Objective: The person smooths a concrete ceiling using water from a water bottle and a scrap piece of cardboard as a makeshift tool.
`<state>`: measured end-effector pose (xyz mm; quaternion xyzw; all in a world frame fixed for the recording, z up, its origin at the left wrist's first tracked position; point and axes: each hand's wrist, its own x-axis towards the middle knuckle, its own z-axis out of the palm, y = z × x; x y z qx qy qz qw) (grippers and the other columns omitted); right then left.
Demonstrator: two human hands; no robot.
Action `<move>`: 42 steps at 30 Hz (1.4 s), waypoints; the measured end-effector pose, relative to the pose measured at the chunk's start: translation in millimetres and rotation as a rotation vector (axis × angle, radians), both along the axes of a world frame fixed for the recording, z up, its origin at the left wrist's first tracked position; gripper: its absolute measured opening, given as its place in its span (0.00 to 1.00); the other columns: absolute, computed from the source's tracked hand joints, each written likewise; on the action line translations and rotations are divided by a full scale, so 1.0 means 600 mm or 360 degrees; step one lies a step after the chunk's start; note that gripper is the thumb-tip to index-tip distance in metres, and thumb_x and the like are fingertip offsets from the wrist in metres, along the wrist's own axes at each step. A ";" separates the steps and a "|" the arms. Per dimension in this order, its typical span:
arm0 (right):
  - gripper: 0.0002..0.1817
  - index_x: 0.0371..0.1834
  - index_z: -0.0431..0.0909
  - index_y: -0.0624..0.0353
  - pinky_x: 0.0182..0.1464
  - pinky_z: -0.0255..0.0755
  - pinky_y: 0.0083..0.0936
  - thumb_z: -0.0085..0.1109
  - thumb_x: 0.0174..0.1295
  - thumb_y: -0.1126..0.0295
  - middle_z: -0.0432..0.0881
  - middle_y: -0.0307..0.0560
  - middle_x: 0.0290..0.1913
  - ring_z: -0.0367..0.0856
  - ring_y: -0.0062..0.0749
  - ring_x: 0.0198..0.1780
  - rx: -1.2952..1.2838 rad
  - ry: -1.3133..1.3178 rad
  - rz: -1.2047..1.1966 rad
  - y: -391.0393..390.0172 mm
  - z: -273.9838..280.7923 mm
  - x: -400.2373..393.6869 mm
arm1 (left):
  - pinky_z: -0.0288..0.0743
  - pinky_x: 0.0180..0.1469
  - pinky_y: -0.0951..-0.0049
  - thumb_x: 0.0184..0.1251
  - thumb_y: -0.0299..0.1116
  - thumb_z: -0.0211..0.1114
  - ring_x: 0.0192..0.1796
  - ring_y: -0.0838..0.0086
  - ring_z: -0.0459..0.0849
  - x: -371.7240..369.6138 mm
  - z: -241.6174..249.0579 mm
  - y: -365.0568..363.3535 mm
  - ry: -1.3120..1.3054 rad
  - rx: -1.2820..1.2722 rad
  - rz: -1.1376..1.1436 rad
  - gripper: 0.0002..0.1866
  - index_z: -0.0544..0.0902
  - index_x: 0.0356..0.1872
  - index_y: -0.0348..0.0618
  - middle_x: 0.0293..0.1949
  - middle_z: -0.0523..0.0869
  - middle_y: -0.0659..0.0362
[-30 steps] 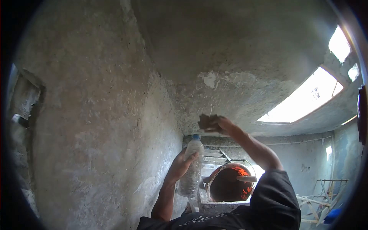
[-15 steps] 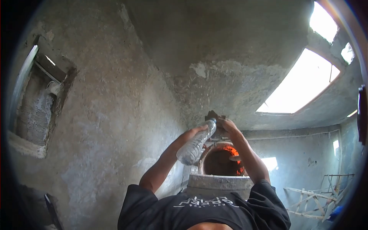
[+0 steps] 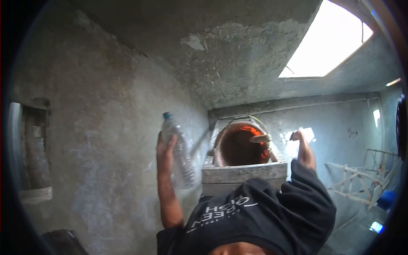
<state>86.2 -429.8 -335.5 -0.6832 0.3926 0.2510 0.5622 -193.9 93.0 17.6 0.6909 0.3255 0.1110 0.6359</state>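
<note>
My left hand (image 3: pixel 165 148) is wrapped round a clear plastic bottle (image 3: pixel 183 163) with a blue cap, held upright with a slight tilt in front of the rough wall. Out to the right, my right hand (image 3: pixel 301 142) is closed, with a small dark thing at its fingertips that I cannot make out. Between my hands, further off, is a round drum opening (image 3: pixel 240 148) with an orange-red glow along its inner right side. A rounded, pale piece (image 3: pixel 260 138) juts across the right of that opening.
A flat grey ledge (image 3: pixel 244 172) runs below the drum. Rough grey wall (image 3: pixel 106 140) stands on the left, with a recess (image 3: pixel 34 148). A bright opening (image 3: pixel 327 40) is at upper right. A pale wooden frame (image 3: pixel 352 182) and a blue object (image 3: pixel 386 199) are at lower right.
My hands have moved apart: the left went left with the bottle, the right went right with the dark thing. The view has shifted, and more of the drum shows.
</note>
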 end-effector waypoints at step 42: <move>0.23 0.46 0.80 0.45 0.53 0.77 0.40 0.51 0.52 0.86 0.79 0.44 0.57 0.80 0.46 0.55 -0.0435 -0.3300 0.1761 0.964 0.608 0.325 | 0.78 0.48 0.68 0.53 0.45 0.77 0.42 0.71 0.83 0.000 -0.200 0.012 -0.0384 0.0370 0.0767 0.30 0.76 0.51 0.36 0.41 0.84 0.56</move>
